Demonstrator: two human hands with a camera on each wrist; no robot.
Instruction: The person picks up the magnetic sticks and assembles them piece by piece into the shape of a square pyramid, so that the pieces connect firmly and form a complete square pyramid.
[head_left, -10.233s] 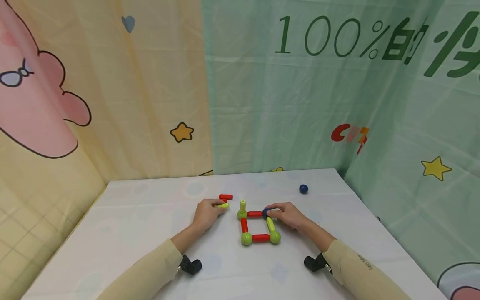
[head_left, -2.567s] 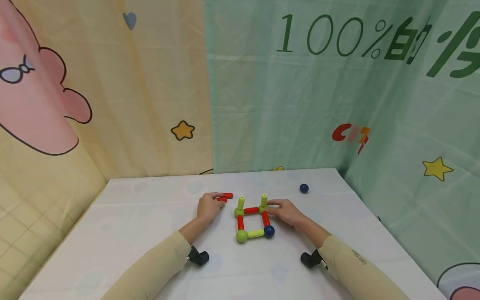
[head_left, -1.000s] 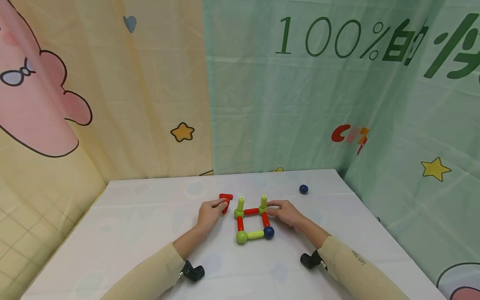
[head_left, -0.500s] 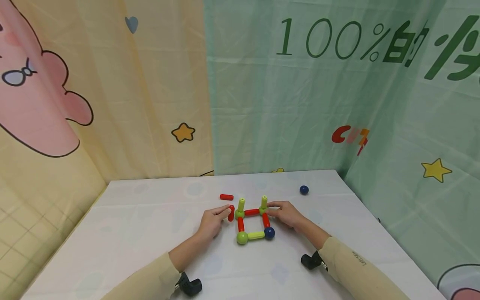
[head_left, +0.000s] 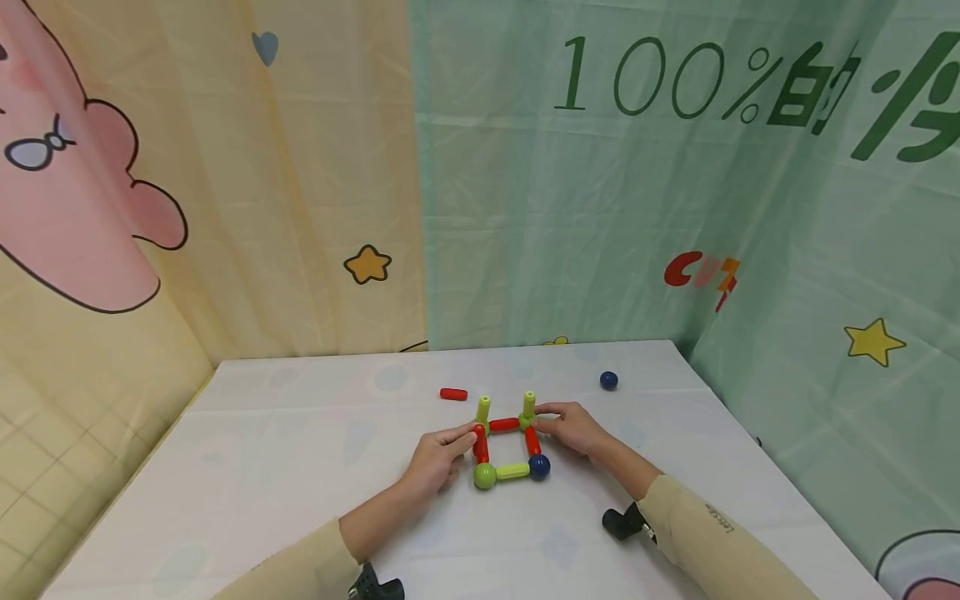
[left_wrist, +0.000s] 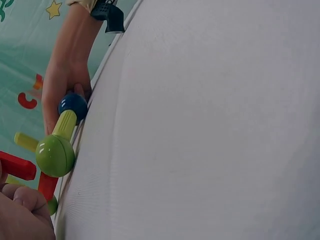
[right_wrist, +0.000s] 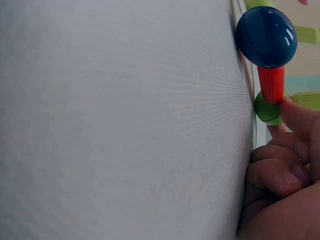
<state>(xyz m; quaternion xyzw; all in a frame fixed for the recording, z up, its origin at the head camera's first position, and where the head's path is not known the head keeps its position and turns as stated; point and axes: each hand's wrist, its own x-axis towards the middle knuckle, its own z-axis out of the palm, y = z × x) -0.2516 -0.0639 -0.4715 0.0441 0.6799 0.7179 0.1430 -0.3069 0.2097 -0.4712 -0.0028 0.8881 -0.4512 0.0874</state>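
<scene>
A square frame of magnetic building rods and balls lies on the table. Its blue ball (head_left: 539, 467) and a green ball (head_left: 485, 476) form the front corners, joined by a yellow-green rod (head_left: 513, 471). Two yellow-green rods stand upright on the green balls at the back corners. My left hand (head_left: 435, 463) pinches a loose red rod (left_wrist: 17, 166), tilted over the frame's left side; whether it touches the frame I cannot tell. At the back right corner my right hand (head_left: 576, 427) grips the green ball (right_wrist: 267, 108) between thumb and finger.
Behind the frame lies another red rod (head_left: 453, 394). A separate blue ball (head_left: 609, 381) sits near the back right of the white table (head_left: 300, 467). Printed curtains (head_left: 495, 208) hang behind and beside the table. Both wrists wear black cameras.
My left hand has carried a red rod from the back toward me and right, to the frame. Earlier, the frame's blue ball moved to the front right corner and a second upright rod appeared.
</scene>
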